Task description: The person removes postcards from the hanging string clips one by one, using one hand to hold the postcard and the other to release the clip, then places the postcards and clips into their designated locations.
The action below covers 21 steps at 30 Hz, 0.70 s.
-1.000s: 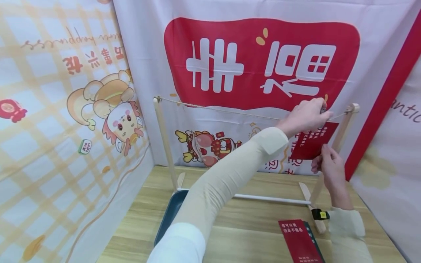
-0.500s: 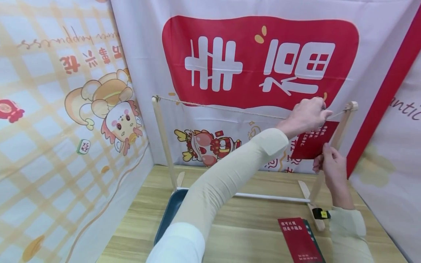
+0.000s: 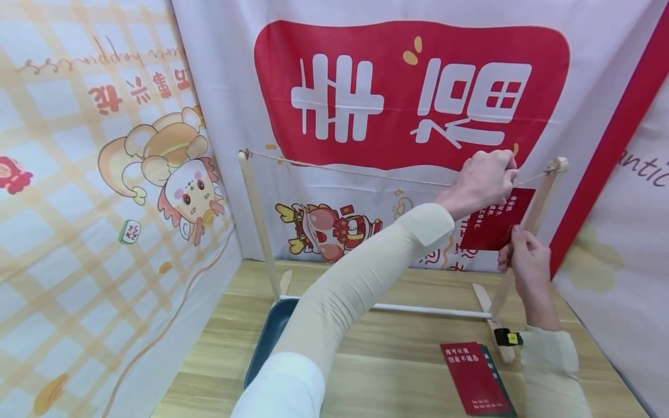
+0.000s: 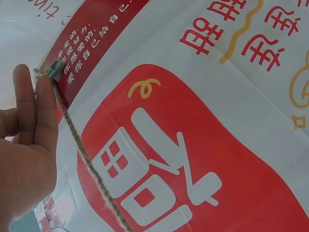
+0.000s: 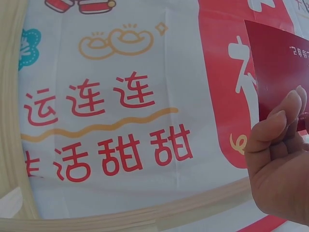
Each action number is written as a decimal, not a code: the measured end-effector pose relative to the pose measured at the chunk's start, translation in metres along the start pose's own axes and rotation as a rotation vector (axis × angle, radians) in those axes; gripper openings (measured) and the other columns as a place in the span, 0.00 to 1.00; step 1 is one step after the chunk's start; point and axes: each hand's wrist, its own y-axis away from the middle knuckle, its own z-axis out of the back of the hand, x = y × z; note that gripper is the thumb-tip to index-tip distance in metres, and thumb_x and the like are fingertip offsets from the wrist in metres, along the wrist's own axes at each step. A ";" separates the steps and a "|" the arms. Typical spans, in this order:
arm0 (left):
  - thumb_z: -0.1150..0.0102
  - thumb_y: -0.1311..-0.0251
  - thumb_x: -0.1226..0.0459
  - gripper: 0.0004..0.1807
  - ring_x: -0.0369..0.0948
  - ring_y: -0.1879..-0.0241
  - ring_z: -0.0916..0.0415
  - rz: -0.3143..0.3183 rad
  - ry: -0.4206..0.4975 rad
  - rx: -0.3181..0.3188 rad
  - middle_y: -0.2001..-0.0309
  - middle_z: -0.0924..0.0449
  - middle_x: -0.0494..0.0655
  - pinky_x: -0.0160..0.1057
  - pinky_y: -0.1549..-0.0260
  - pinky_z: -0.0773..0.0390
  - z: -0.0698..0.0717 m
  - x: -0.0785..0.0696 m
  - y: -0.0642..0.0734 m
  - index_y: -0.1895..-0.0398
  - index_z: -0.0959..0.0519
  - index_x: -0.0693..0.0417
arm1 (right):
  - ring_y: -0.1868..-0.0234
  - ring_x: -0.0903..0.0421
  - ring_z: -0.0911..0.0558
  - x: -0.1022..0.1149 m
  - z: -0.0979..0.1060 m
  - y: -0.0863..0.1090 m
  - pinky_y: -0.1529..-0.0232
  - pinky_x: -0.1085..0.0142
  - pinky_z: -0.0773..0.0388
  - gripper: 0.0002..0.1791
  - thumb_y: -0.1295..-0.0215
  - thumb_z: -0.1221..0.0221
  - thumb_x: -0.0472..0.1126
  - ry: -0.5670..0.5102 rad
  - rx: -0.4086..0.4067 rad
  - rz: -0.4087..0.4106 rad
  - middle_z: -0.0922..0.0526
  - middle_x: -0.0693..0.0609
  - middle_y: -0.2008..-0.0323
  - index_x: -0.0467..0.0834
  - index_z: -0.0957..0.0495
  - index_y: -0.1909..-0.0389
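Note:
A red card (image 3: pixel 496 222) with white lettering hangs at the right end of a twine line (image 3: pixel 366 174). My right hand (image 3: pixel 529 260) pinches its lower right corner between thumb and fingers, as the right wrist view also shows. At the card's upper edge, beside the twine, my left hand (image 3: pixel 483 180) has fairly straight fingers close to a small grey clip (image 4: pixel 55 70). That clip sits where card and twine meet. In the head view the back of the left hand hides the clip and part of the card.
Wooden posts (image 3: pixel 256 226) carry the twine, joined low down by a white rod (image 3: pixel 434 310). A red card (image 3: pixel 473 371) overlaps a dark green card (image 3: pixel 499 374) on the wooden table (image 3: pixel 387 360). A dark blue tray (image 3: pixel 261 342) lies left, partly behind the left arm. Printed cloth hangs behind.
My left hand has shifted slightly left, and the clip earlier visible at its fingertips is now hidden in the head view. The right hand keeps its pinch on the card.

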 end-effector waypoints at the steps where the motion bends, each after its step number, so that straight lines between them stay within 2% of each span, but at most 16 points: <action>1: 0.45 0.31 0.56 0.08 0.26 0.77 0.24 -0.007 0.000 -0.006 0.66 0.20 0.36 0.17 0.76 0.29 0.000 0.001 0.000 0.52 0.23 0.44 | 0.86 0.59 0.25 0.000 0.000 0.000 0.84 0.70 0.23 0.24 0.30 0.48 0.59 0.005 -0.004 -0.001 0.23 0.52 0.85 0.39 0.27 0.66; 10: 0.46 0.31 0.56 0.09 0.25 0.73 0.24 -0.088 -0.036 -0.076 0.61 0.18 0.35 0.15 0.73 0.30 0.006 0.001 0.000 0.51 0.23 0.44 | 0.87 0.58 0.26 -0.001 0.002 0.005 0.85 0.70 0.25 0.22 0.30 0.48 0.57 -0.001 0.006 0.030 0.23 0.52 0.85 0.40 0.27 0.64; 13: 0.46 0.30 0.56 0.09 0.26 0.73 0.25 -0.117 -0.041 -0.091 0.61 0.17 0.36 0.15 0.71 0.29 0.010 0.000 0.000 0.51 0.23 0.44 | 0.86 0.59 0.26 -0.001 0.003 0.004 0.84 0.71 0.24 0.22 0.31 0.48 0.58 0.027 -0.006 0.036 0.23 0.52 0.84 0.41 0.26 0.63; 21: 0.50 0.28 0.58 0.08 0.26 0.74 0.26 -0.159 0.005 -0.169 0.63 0.17 0.36 0.15 0.71 0.30 0.013 0.003 0.004 0.52 0.23 0.46 | 0.85 0.58 0.25 -0.005 0.005 0.007 0.83 0.70 0.24 0.25 0.32 0.48 0.61 0.053 0.001 -0.015 0.23 0.53 0.84 0.40 0.27 0.62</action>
